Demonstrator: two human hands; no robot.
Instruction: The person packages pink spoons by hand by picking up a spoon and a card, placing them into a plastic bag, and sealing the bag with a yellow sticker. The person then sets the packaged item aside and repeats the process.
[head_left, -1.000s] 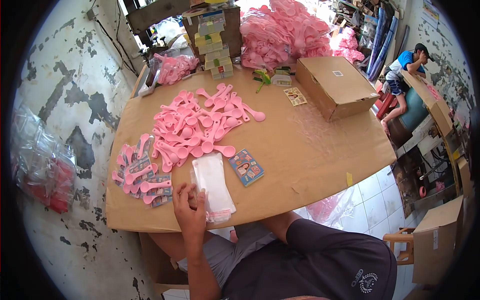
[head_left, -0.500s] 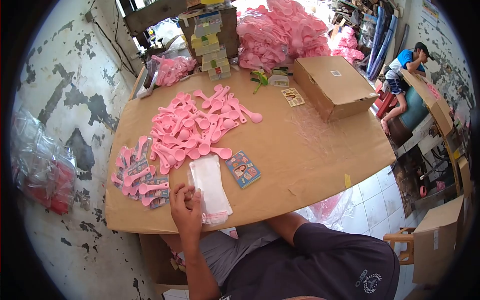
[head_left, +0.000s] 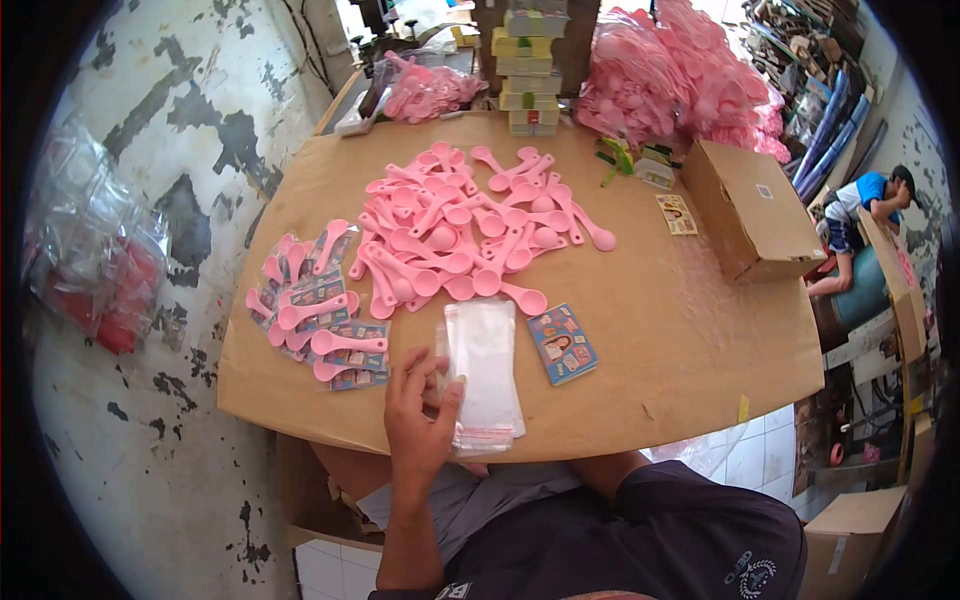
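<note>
My left hand rests at the left edge of a stack of clear plastic bags, thumb and fingers apart, with nothing gripped between them. Right of the bags lies a stack of blue printed cards. Beyond them spreads a heap of pink measuring spoons. Several bagged spoons with blue cards lie on the left of the table. My right hand is out of sight; that arm goes down below the table's front edge.
The brown-covered table holds a cardboard box at right. Stacked small boxes and a large pile of pink spoons stand at the back. Another person sits at far right. Plastic bags hang on the left wall.
The camera view has turned, so the table's contents appear shifted to the right. My left hand stays beside the clear bags, its fingers slightly more extended.
</note>
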